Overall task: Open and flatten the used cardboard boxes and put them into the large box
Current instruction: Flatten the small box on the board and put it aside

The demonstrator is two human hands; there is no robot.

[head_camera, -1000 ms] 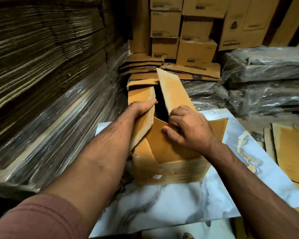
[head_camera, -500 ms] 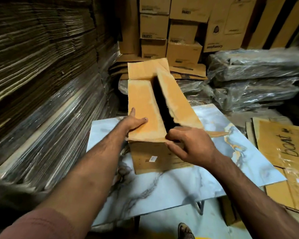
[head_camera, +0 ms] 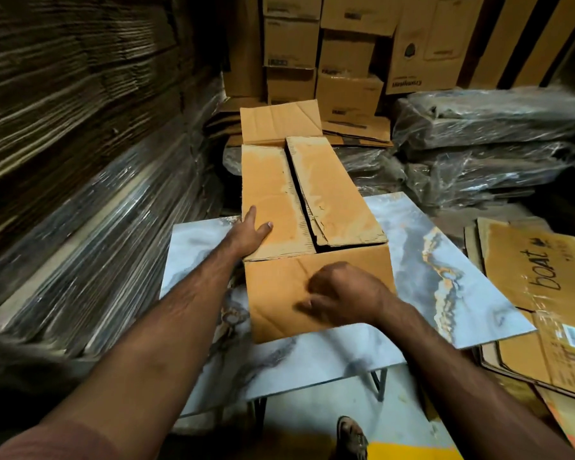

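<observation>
Worn brown cardboard box (head_camera: 312, 234) lies on the marble-pattern bench (head_camera: 445, 277), top flaps folded nearly shut, far flap up. Left hand (head_camera: 251, 235) rests flat on the box's left flap, grip open, fingers straight. Right hand (head_camera: 342, 293) against the box's near face, blurred; fingers curled, grip state unclear.

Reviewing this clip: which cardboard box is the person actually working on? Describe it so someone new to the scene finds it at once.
Start at the marble-patterned table in the middle of the view. The cardboard box stands on it, left hand flat on its left top flap, right hand against its near wall. Unlike the stacked boxes behind and the flattened boat sheet on the right, it is still box-shaped.
</observation>
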